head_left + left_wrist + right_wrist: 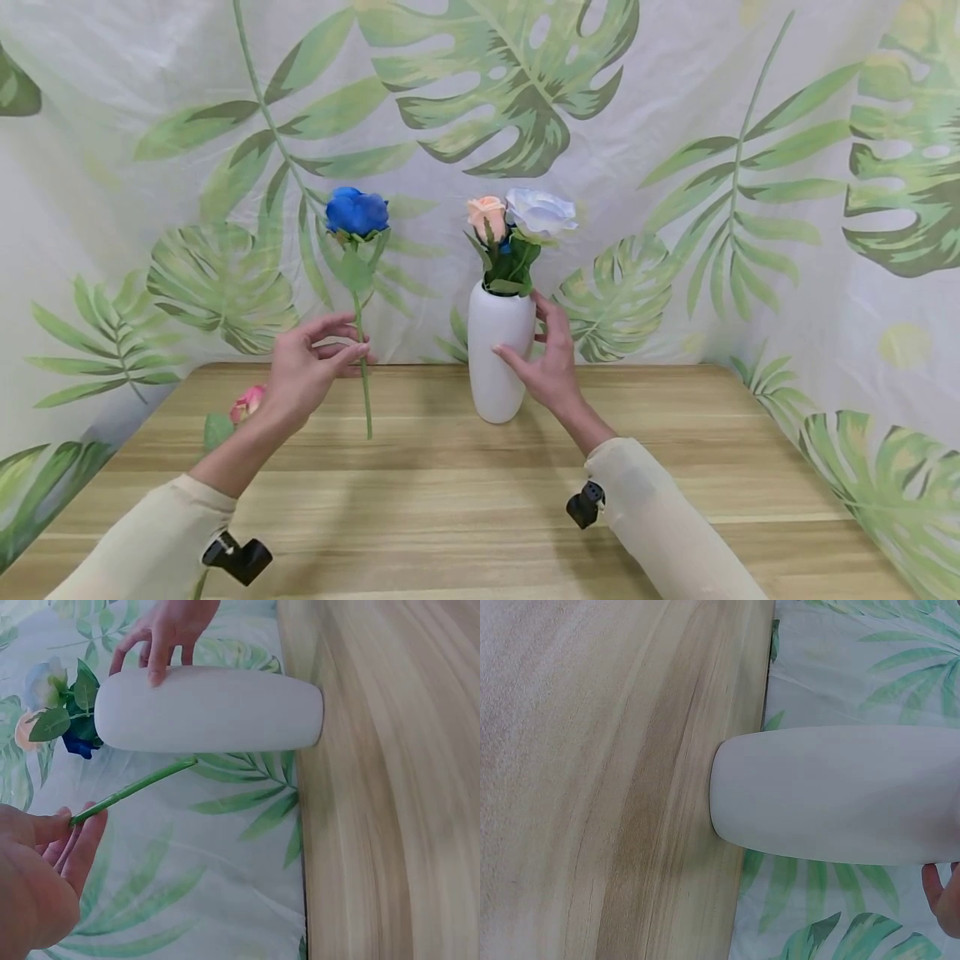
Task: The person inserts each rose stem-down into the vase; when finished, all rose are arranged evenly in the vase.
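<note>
Left hand (303, 367), to the left of the vase (495, 358): thumb and fingertips pinched together on the green stem of the blue rose (355, 268), the other fingers loosely bent. Rose held roughly upright, bloom on top; the left wrist view has the stem's lower end beside the vase wall, a gap between them, and clear of the table (450, 492). Right hand (552, 358) clamped on the vase from its right side: thumb on the front face, fingers spread behind and up near the rim; most of the fingers' contact is hidden by the vase. Vase upright, or very nearly, base on the table. In its mouth: peach rose (487, 218) on the left, pale rose (542, 214) on the right, leaves below them, and a dark blue bloom (80, 745) set lower, mostly covered in the head view. These stand close together and crowd the opening; how much of it is left cannot be told. Pink rose (247, 404) well to the left of the vase, low by the table, largely hidden by the left forearm. Table's back edge just behind the vase; leaf-print cloth (420, 275) hangs beyond it. Side edges well apart from the vase, left and right; tabletop runs forward from the vase between the two sleeves (660, 508).
</note>
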`<state>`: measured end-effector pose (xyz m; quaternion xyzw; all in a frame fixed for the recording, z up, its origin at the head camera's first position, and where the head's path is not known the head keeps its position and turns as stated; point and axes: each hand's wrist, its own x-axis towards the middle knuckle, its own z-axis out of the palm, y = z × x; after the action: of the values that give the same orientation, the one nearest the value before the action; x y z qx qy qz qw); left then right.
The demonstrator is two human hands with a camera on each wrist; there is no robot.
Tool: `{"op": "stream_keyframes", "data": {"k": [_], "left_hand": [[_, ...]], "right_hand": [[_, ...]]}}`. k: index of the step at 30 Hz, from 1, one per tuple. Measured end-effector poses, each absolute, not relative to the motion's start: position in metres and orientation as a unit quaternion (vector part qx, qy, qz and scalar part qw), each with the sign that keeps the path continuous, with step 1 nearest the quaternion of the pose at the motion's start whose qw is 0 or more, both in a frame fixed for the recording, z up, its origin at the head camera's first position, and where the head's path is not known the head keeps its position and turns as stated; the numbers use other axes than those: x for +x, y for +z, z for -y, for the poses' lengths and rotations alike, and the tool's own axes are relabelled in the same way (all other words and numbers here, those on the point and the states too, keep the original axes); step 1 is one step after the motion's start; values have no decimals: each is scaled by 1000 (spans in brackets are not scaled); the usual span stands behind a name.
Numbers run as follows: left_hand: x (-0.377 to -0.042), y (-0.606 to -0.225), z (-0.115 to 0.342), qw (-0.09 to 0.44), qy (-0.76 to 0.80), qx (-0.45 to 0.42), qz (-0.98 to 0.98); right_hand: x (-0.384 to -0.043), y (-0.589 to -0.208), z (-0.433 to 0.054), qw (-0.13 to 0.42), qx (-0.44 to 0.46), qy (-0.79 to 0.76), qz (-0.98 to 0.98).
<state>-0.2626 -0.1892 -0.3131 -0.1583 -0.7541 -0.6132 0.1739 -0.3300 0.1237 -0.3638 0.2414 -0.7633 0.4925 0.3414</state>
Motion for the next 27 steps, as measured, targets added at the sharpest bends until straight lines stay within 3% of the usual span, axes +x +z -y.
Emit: {"op": "stream_keyframes", "data": {"k": [20,27], "left_hand": [[-279,-298,157,193,-697,-139,677],[-288,-299,144,223,-732,-156,625]], "right_hand": [[-331,-366,-124,340,241,494,763],[-331,-365,-124,341,242,495,762]]}}
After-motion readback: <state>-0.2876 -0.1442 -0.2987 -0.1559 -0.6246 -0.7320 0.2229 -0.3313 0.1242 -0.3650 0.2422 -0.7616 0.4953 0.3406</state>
